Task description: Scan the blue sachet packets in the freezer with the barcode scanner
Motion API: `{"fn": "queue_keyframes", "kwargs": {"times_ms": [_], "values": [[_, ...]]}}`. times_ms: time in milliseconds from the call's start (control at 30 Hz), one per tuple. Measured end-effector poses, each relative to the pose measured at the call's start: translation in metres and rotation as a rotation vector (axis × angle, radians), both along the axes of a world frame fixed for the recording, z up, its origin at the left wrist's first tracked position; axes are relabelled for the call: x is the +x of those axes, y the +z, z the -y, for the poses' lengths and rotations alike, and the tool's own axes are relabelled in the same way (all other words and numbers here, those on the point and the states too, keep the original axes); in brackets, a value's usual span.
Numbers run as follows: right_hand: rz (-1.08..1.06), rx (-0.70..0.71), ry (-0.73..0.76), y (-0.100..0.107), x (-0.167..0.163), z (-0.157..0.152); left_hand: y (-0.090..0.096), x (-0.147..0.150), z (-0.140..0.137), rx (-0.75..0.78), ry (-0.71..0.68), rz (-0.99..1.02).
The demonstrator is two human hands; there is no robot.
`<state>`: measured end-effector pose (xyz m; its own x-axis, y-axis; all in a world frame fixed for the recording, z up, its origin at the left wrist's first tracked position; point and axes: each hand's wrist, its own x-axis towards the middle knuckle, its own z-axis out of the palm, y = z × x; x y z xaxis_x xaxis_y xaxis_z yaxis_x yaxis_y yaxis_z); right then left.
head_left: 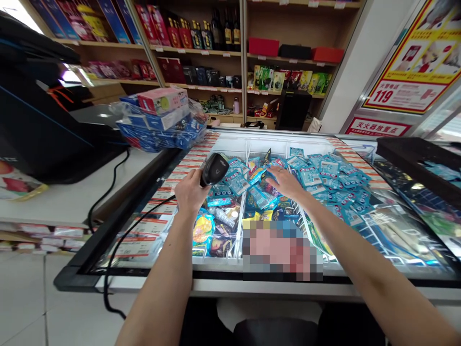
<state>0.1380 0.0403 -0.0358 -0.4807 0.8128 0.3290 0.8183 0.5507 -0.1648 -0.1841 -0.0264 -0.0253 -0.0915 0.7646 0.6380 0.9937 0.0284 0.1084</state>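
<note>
Room above packets [324, 182], though wire divider [240, 235] apparently obstructs.

Glass-topped freezer [223, 288]: blue packets [320, 175], red-and-white labels [151, 229] | white counter [72, 204]: plastic-wrapped boxes [162, 120]

Left of centre, the left hand [191, 191] covers part of the scanner [216, 169]. A patch [283, 251] at lower centre is blurred. The upper-right poster [414, 65] is cut off.

The left grip [190, 191] is curled, the right grip [284, 181] outstretched.
</note>
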Motion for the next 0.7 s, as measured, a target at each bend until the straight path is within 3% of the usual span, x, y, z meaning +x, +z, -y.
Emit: {"fn": "queue_keyframes", "kwargs": {"times_ms": [100, 333, 700], "values": [[-0.050, -0.014, 0.075, -0.001, -0.035, -0.002, 0.002, -0.002, 0.001, 0.007, 0.028, 0.047], [-0.083, -0.113, 0.080, 0.012, -0.106, -0.010, 0.006, -0.002, 0.000, 0.024, 0.161, 0.146], [0.096, -0.116, 0.255, 0.017, -0.164, -0.018, 0.004, -0.017, -0.005, 0.022, 0.200, 0.149]]}}
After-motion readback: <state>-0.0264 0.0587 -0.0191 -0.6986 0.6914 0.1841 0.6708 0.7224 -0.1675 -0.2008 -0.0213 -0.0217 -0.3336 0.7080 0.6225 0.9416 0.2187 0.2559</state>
